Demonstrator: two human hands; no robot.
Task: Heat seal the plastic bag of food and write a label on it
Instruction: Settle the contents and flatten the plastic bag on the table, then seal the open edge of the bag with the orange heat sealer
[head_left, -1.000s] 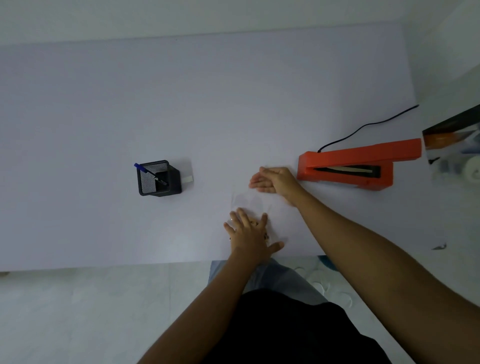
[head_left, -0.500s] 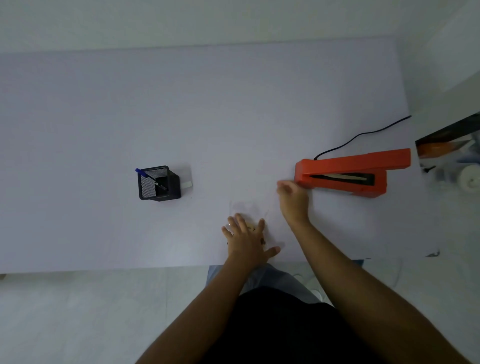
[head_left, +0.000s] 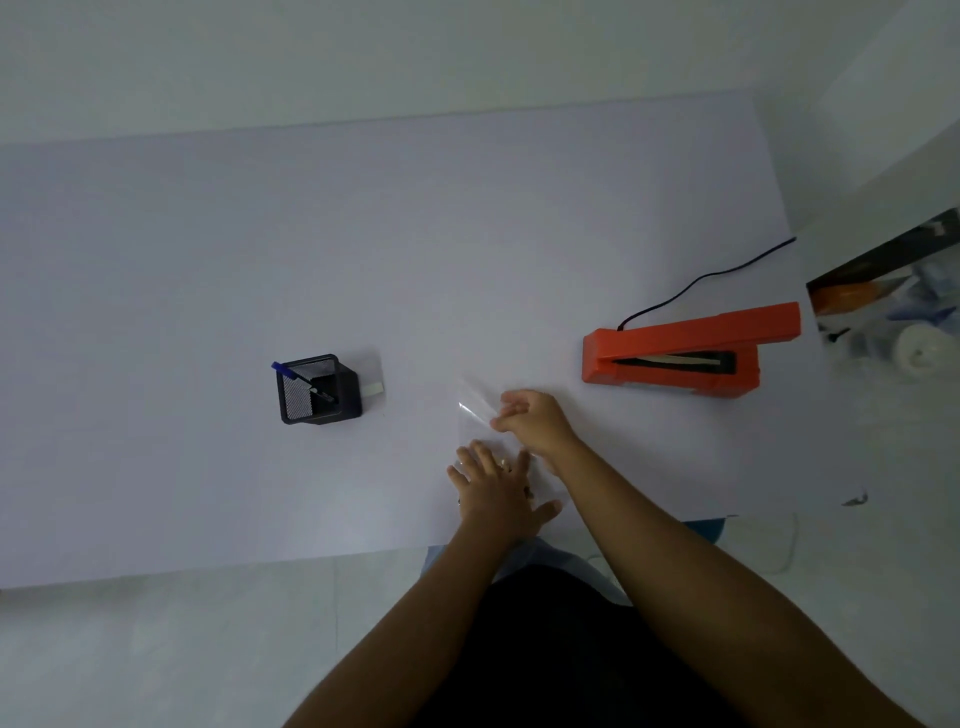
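A clear plastic bag (head_left: 474, 410) lies on the white table (head_left: 208, 260) near its front edge, with brownish food (head_left: 529, 489) in its near end. My left hand (head_left: 496, 491) lies flat on that near end, fingers spread. My right hand (head_left: 535, 420) is on the bag's far, empty part, with thumb and fingers pinched on the film. An orange heat sealer (head_left: 675, 353) sits to the right of the bag, its arm raised and its black cord (head_left: 706, 278) running back right. A blue pen (head_left: 283, 368) stands in a black mesh holder (head_left: 318, 389) to the left.
A small white label (head_left: 374, 387) lies against the holder's right side. Beyond the table's right edge a box (head_left: 883, 291) holds orange and white items. My dark clothing fills the lower middle, over a pale floor.
My right hand went right toward the sealer's near end, then came back left onto the bag's upper part. My left hand stayed pressed on the food end.
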